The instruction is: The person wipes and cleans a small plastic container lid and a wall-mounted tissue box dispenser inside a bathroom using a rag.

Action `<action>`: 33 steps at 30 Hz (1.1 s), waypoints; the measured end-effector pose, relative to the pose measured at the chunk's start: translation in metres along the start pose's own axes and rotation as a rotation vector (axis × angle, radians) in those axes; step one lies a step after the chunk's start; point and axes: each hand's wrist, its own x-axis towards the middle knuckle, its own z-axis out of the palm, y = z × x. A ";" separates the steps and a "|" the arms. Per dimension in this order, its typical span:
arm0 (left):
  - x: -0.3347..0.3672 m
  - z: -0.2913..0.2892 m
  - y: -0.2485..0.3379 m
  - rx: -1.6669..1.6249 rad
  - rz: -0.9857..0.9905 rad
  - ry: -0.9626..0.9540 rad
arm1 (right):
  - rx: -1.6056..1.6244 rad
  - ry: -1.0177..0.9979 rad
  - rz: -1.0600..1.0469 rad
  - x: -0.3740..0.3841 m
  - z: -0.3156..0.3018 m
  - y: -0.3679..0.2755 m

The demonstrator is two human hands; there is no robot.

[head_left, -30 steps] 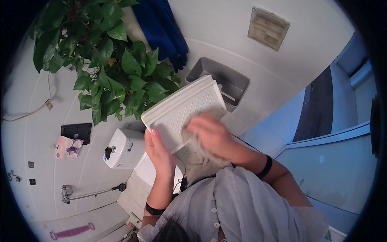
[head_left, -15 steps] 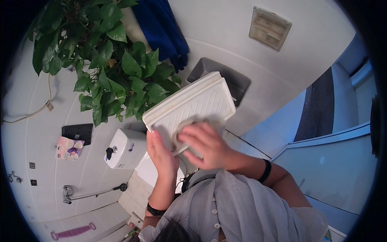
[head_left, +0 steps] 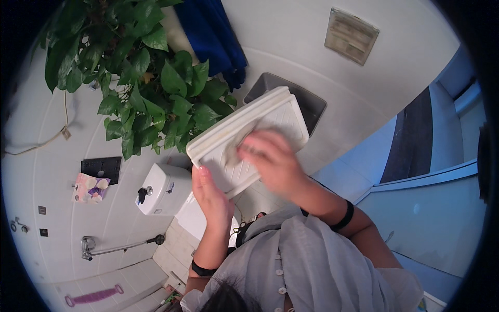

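Observation:
A white rectangular plastic tray (head_left: 212,182) with a raised rim and slanted ribs is held up, tilted, in front of me. My left hand (head_left: 210,195) grips its near left corner, thumb over the rim. On the ribbed face, a greyish-white cloth (head_left: 232,151) lies bunched under my right hand (head_left: 273,161), whose fingers are curled on it and slightly smeared by motion. Part of the cloth is hidden by that hand.
A leafy green plant (head_left: 150,93) hangs close at the tray's left. Behind the tray is a grey basin (head_left: 317,106), with a blue towel (head_left: 215,39) above. A white toilet tank (head_left: 165,188) stands lower left. A frosted glass door (head_left: 421,223) is at right.
My right hand and the cloth have slid up across the tray's ribbed face. The tray has shifted slightly up and to the right, with my left hand still at its corner.

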 end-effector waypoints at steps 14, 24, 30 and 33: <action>-0.011 -0.040 -0.029 -0.042 -0.321 -0.072 | 0.341 -0.393 0.208 -0.022 0.008 -0.019; -0.007 -0.098 -0.031 0.047 -0.323 -0.012 | 0.151 -0.230 0.483 -0.069 -0.009 -0.009; -0.019 -0.101 -0.041 0.047 -0.389 -0.109 | 0.306 -0.247 0.202 -0.057 0.046 -0.075; -0.017 -0.107 -0.040 -0.005 -0.323 -0.147 | 0.275 -0.256 0.239 -0.063 0.055 -0.070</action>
